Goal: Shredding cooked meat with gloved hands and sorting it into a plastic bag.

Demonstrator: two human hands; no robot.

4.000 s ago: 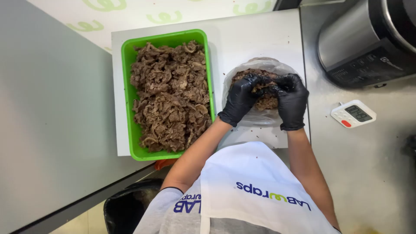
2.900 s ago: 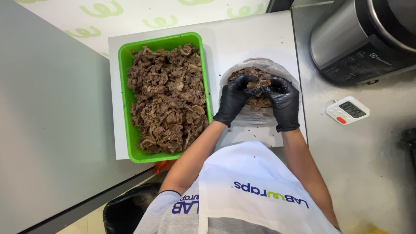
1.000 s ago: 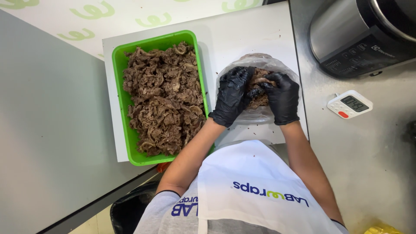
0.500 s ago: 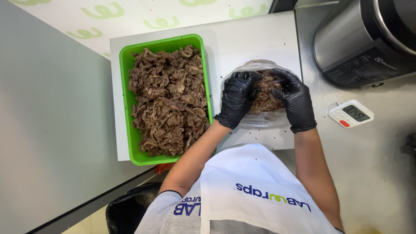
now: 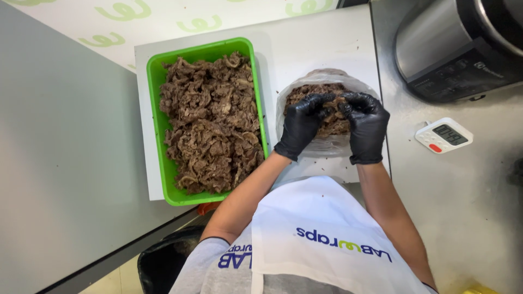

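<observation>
Black-gloved left hand point(image 5: 301, 128) and right hand point(image 5: 366, 126) still grip shredded meat point(image 5: 333, 121), now slightly lower.

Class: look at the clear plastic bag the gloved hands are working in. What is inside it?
The clear plastic bag holds brown shredded meat. The left hand and right hand cover its middle, so how full it is cannot be told.

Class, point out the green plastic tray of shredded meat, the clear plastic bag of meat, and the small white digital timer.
Green plastic tray point(image 5: 156, 136): head view, left rim.
Clear plastic bag point(image 5: 327, 146): head view, near bare side.
Small white digital timer point(image 5: 444, 135): head view, its face.
</observation>
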